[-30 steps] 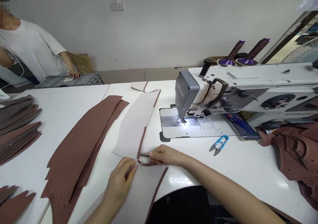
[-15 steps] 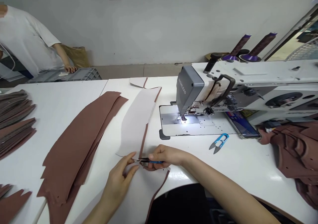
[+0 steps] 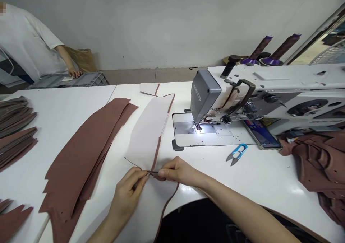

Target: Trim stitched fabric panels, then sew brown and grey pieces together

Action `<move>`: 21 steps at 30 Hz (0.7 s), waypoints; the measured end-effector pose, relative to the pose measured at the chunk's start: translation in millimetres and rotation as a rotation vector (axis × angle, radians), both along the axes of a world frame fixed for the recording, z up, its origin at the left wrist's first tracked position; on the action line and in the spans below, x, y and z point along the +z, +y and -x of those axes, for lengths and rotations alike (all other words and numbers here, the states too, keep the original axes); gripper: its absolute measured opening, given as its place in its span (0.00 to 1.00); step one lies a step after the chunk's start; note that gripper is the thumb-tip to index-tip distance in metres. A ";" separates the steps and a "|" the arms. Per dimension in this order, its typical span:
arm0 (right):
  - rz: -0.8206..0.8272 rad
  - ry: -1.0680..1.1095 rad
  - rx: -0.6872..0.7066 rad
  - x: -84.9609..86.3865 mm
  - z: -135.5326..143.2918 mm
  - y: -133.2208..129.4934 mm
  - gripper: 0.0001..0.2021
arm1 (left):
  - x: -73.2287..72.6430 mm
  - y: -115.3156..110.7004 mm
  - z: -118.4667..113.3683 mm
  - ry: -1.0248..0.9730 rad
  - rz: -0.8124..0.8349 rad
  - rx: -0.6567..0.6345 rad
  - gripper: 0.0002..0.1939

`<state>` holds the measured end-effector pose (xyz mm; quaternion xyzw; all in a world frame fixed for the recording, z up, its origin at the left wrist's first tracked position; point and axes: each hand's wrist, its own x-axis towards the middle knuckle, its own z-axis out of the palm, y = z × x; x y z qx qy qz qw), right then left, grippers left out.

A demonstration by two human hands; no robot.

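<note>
A long pale panel (image 3: 147, 124) with brown edging lies down the middle of the table, its near part below my hands. My left hand (image 3: 129, 189) pinches the panel's edge where two sections meet. Close on its right, my right hand (image 3: 175, 171) is closed around small dark-bladed thread snips (image 3: 153, 172), whose tips touch the brown edging beside my left fingertips. The snips' handle is hidden in my right palm. A second pair of snips with a blue handle (image 3: 240, 148) lies on the table to the right.
A sewing machine (image 3: 206, 92) with a lit needle stands at the right, a phone (image 3: 262, 135) under its arm. Brown pieces (image 3: 88, 146) lie at the left, more (image 3: 318, 160) at the far right. Behind, at the left, a person in white (image 3: 29, 42) rests a hand on a grey crate (image 3: 91, 78).
The snips' blue handle, seen before in my right hand, is now covered by it. Both hands have shifted slightly left, and the panel's edge near them has moved a little.
</note>
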<state>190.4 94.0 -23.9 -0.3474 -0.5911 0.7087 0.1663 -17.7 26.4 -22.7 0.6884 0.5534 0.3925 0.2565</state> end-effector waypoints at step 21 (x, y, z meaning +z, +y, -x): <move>-0.203 -0.140 -0.638 -52.9 11.4 80.8 0.13 | 229.2 215.8 109.0 -0.164 -0.189 0.179 0.26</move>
